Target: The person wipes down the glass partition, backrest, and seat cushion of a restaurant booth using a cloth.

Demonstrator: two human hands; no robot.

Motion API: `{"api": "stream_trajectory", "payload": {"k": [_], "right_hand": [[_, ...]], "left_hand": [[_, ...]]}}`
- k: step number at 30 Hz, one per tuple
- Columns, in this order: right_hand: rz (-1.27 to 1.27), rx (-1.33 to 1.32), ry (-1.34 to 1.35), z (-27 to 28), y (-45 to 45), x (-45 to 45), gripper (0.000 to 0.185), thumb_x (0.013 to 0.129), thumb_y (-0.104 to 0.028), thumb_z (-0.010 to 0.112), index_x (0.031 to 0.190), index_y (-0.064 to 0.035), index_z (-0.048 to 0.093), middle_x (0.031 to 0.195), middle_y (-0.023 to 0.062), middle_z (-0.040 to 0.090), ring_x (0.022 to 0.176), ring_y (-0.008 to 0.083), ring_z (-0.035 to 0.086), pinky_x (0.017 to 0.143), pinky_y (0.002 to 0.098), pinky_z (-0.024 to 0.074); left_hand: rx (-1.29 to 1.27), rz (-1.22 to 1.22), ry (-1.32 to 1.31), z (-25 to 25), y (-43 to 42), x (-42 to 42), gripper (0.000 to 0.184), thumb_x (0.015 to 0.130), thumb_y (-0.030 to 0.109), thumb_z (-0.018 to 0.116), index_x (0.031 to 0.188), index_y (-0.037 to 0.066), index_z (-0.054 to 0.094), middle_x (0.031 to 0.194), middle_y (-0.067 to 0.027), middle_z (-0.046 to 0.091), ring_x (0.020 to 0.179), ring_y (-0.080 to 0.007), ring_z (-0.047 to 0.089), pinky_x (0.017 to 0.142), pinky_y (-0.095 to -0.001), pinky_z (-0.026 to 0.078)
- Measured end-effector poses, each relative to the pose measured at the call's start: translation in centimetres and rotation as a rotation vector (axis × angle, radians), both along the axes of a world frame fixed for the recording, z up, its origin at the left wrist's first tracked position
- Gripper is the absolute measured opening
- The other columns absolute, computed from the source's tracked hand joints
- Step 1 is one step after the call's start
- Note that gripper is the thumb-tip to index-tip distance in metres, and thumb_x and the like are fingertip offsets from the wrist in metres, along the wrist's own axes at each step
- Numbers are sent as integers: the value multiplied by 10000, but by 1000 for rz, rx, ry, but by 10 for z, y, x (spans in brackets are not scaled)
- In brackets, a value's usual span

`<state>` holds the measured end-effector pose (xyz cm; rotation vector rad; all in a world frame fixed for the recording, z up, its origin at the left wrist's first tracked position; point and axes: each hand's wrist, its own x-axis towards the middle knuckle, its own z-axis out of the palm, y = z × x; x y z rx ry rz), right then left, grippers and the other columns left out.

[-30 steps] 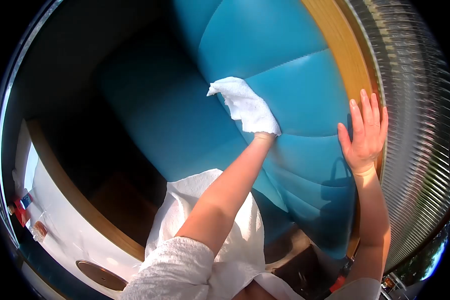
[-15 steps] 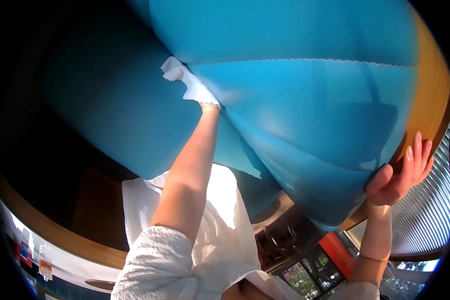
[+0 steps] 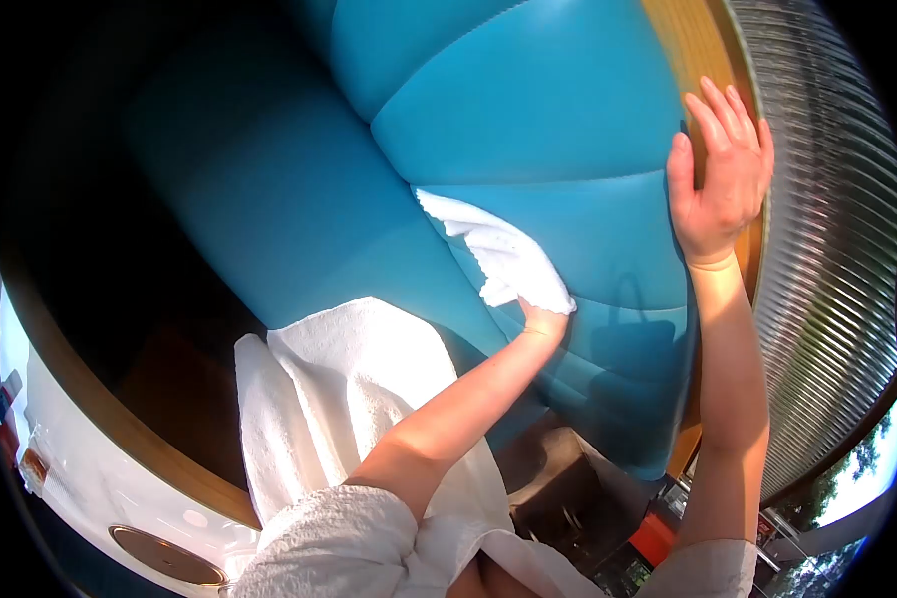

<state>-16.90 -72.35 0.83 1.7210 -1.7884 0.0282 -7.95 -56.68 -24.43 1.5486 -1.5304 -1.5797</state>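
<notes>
Fingers (image 3: 708, 125), R hand (image 3: 725, 194): outstretched, resting on wooden trim (image 3: 690, 45). L hand (image 3: 543, 318): mostly hidden under white cloth (image 3: 511, 261), against blue backrest (image 3: 523, 115), nr. seat (image 3: 309, 219); cannot tell grip. Should handle soft, light, not slippery; best to grasp approx. mid-cloth.

a ribbed panel (image 3: 832, 219) catches sunlight across from a wood-edged white table (image 3: 85, 458), greenery (image 3: 839, 490) outside

ribbed glass panel (image 3: 827, 199) on the right, trees (image 3: 839, 488) out past its lower end | white table (image 3: 80, 458) to the left, wooden edge (image 3: 130, 439), round brownish disc (image 3: 167, 555) in it | red-orange thing (image 3: 656, 538) lower right, can't make it out tbh
</notes>
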Motion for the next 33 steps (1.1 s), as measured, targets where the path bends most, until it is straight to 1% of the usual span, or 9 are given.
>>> {"api": "stream_trajectory", "payload": {"k": [2,5,8,12,16,18,19,24,33], "right_hand": [[56,-65,-4,-2,-3,-4,248,812,-136,595,1059,-130,611,1115,21,613,1089,204,554,1014,408,314],[148,-84,-63,6,-8,-9,272,808,-120,592,1080,-126,588,1136,34,582,1082,199,549,976,405,365],[170,-106,-349,39,22,36,285,806,-100,586,1091,-110,585,1145,47,572,1077,212,549,922,393,422],[103,153,-160,86,146,51,429,740,-37,626,1162,-64,555,1225,140,521,1127,324,510,929,416,436],[-78,320,-133,86,214,25,492,733,-69,646,1209,-45,527,1289,175,474,1179,367,467,958,435,421],[-69,303,-152,80,206,27,503,743,-104,649,1223,-40,511,1300,186,464,1192,387,450,963,447,415],[-68,276,-158,77,203,27,519,752,-139,652,1236,-36,496,1311,197,453,1205,408,434,967,459,408],[-109,358,-104,73,195,22,513,815,-266,609,1252,-32,476,1322,205,452,1218,481,386,978,509,381],[-246,418,68,51,189,28,503,917,-394,415,1250,-22,467,1288,172,508,1283,489,275,1046,532,221]], "left_hand": [[-170,-88,75,47,-10,-9,446,910,211,406,1308,11,394,1331,-127,421,1174,-245,436,1006,-342,314],[-420,-116,236,150,-78,3,754,853,359,488,1419,-7,149,1493,-218,45,1377,-407,-35,1087,-507,-20],[-555,-129,139,186,-134,4,801,814,445,499,1410,-2,203,1489,-228,56,1365,-440,12,1054,-592,-3],[-650,-50,20,172,-158,7,709,822,376,506,1419,95,246,1511,-168,33,1380,-389,23,1070,-566,42],[-576,-1084,-1329,180,-179,15,576,811,499,477,1220,95,447,1184,-108,431,1110,-353,372,889,-548,299],[-485,-1361,-1664,156,-181,24,567,808,529,469,1171,95,498,1102,-93,531,1043,-344,460,844,-544,363],[-684,-1040,-1848,129,-168,28,492,792,460,473,1106,82,509,1055,-100,527,1020,-353,454,808,-527,368],[-664,-1186,-2201,53,-154,12,317,784,319,371,981,89,466,998,-79,468,970,-239,452,809,-429,376],[-983,-1035,-2246,-153,-85,20,386,848,207,371,1145,18,529,1049,-116,553,903,-203,519,726,-313,467]]}}
